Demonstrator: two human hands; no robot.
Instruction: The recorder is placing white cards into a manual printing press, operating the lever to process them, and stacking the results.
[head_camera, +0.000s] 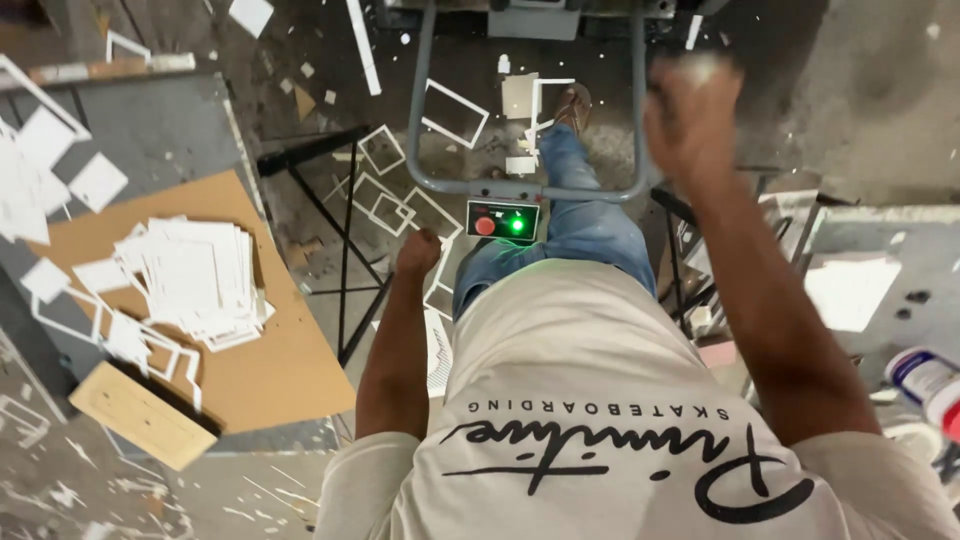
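Far left, a pile of white card sheets (195, 280) is being kept on a brown board (280, 370), with a wooden block (140, 415) lying at the board's near corner — none of it is being touched.

Moving in, the left hand (418, 252) is being hung down by the thigh, fingers curled in loosely into a soft fist, nothing being held as far as can be made out.

Just to the right of that hand and a bit further out, a small control box (503, 220) with 1 red button and 1 lit green light is being shown under the near bar of a grey tubular frame (530, 190). The bar's long axis is running left to right, and the left hand is clearly the nearer one to the box.

Further right, the right hand (690, 115) is being raised and is motion-blurred — it seems to be up against the frame's right upright, but whether the fingers are wrapped round it or spread can't be told. A white tub (925, 378) is being left at the far right edge.
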